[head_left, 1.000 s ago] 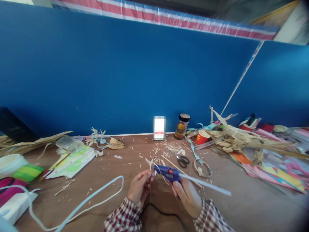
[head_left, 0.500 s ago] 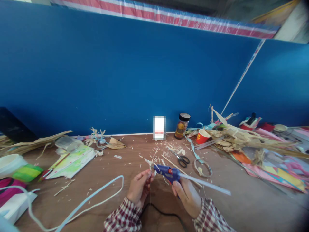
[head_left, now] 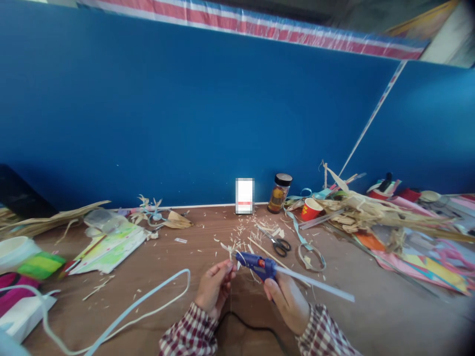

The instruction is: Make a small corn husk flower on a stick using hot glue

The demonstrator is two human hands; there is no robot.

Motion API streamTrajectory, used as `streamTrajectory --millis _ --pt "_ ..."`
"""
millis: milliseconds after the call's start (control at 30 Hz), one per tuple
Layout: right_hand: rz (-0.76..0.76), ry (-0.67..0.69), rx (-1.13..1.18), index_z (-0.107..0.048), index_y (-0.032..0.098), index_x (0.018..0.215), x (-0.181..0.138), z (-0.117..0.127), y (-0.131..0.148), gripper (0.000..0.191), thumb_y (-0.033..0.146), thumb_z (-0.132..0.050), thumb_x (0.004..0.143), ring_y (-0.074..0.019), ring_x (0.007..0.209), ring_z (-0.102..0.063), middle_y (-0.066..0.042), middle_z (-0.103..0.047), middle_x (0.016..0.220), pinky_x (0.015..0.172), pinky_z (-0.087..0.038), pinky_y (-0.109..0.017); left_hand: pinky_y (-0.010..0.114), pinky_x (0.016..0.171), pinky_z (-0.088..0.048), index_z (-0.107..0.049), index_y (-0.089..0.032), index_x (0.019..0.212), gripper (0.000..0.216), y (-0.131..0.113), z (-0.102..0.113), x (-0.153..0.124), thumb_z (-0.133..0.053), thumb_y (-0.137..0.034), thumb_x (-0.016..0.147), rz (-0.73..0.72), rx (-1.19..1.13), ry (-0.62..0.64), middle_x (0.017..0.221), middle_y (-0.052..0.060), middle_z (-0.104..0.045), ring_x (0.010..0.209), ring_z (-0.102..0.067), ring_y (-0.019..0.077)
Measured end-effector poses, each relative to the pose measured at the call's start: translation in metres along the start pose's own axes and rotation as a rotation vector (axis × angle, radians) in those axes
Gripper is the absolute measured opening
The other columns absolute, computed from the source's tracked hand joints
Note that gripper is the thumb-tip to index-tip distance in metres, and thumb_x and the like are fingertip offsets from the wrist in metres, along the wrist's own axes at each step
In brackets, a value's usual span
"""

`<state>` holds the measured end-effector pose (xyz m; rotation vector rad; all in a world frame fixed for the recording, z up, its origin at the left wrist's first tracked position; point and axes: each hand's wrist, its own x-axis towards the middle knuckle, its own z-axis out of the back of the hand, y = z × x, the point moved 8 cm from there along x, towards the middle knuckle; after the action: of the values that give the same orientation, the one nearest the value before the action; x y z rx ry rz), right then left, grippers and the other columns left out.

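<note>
My right hand point(head_left: 287, 301) is wrapped round a blue hot glue gun point(head_left: 256, 265), its nozzle aimed to the left. A long translucent glue stick point(head_left: 317, 283) juts from the gun's back end. Between the pinched thumb and fingers of my left hand point(head_left: 217, 287) is a small pale piece of dried husk point(head_left: 230, 251), right at the nozzle. Whether the tip touches it I cannot tell. Behind the gun lie black-handled scissors point(head_left: 281, 246) and a thin pale stick point(head_left: 261, 245) among scattered husk scraps point(head_left: 241, 230).
A lidded jar of amber liquid point(head_left: 279, 194) and a red paper cup point(head_left: 311, 209) stand toward the blue partition point(head_left: 185, 109). Dried husks point(head_left: 371, 210) and coloured paper point(head_left: 419, 267) pile up at right. A white cable point(head_left: 163, 309) loops at left; a black cord point(head_left: 256, 328) runs below my hands.
</note>
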<state>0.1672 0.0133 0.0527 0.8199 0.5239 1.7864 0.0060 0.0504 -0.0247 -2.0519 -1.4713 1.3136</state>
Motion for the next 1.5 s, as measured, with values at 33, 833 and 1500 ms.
streamTrajectory --millis 33,833,1500 --pt "0.001 0.003 -0.003 -0.044 0.02 0.072 0.0 0.0 0.0 0.026 0.028 -0.027 0.089 -0.0136 0.058 -0.047 0.001 -0.049 0.06 0.056 -0.035 -0.027 0.011 0.036 -0.043 -0.06 -0.009 0.081 0.008 0.0 0.0 0.0 -0.058 -0.009 0.073 0.001 -0.001 0.001 0.065 0.004 -0.064 0.047 -0.057 0.0059" --pt "0.026 -0.013 -0.044 -0.047 0.02 0.079 0.001 0.003 0.004 0.022 0.027 -0.028 0.089 -0.0141 0.06 -0.049 0.0 -0.05 0.063 0.058 -0.039 -0.027 0.011 0.035 -0.043 -0.06 -0.009 0.08 0.008 0.0 0.0 0.001 -0.06 -0.009 0.071 0.006 -0.004 -0.001 0.064 0.005 -0.064 0.047 -0.057 0.0062" --pt "0.092 -0.081 -0.143 -0.051 0.02 0.089 0.001 0.011 0.014 0.022 0.029 -0.032 0.088 -0.0164 0.059 -0.053 -0.003 -0.055 0.062 0.053 -0.04 -0.027 0.011 0.035 -0.043 -0.061 -0.009 0.079 0.011 0.001 0.001 0.001 -0.063 -0.01 0.068 0.0 0.001 -0.003 0.064 0.005 -0.065 0.047 -0.058 0.0065"
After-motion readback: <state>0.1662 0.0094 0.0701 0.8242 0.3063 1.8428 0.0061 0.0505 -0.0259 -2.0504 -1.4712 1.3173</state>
